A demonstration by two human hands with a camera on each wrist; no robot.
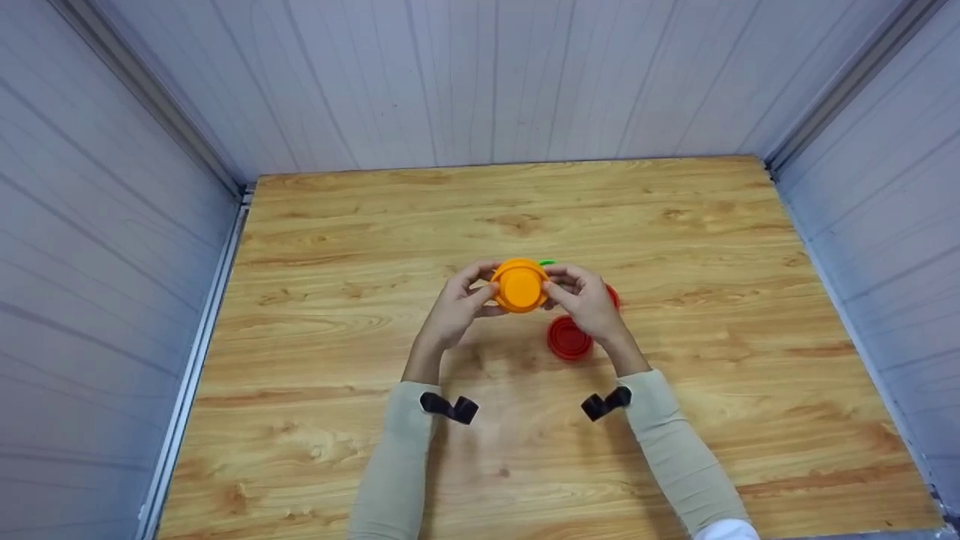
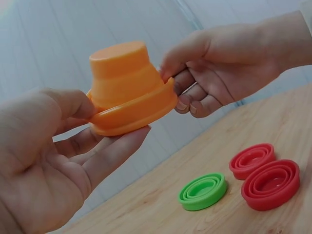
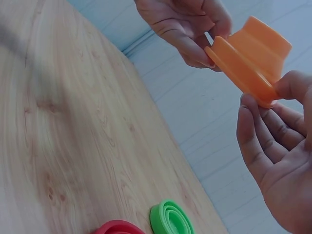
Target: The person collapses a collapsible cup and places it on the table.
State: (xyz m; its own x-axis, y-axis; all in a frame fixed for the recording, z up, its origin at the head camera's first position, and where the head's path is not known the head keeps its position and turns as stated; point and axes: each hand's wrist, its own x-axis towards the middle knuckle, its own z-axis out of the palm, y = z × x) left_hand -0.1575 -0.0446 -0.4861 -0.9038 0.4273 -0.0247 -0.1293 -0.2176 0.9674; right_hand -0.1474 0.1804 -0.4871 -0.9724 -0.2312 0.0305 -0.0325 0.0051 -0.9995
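Observation:
An orange collapsible silicone cup (image 1: 520,289) is held up above the table between both hands. In the left wrist view its narrow base (image 2: 119,53) points upward and the wide rim is below, with the wall partly folded near the rim. My left hand (image 1: 454,306) pinches the left side of the rim, thumb on top and fingers beneath. On the opposite side my right hand (image 1: 590,306) pinches the rim between thumb and fingers. The cup's inside is hidden.
Two flattened red collapsible cups (image 2: 271,185) (image 2: 252,162) and a flattened green one (image 2: 203,191) lie close together on the wooden table (image 1: 337,330). In the head view the right hand partly covers them. Pale panel walls (image 1: 465,82) enclose the table's back and sides.

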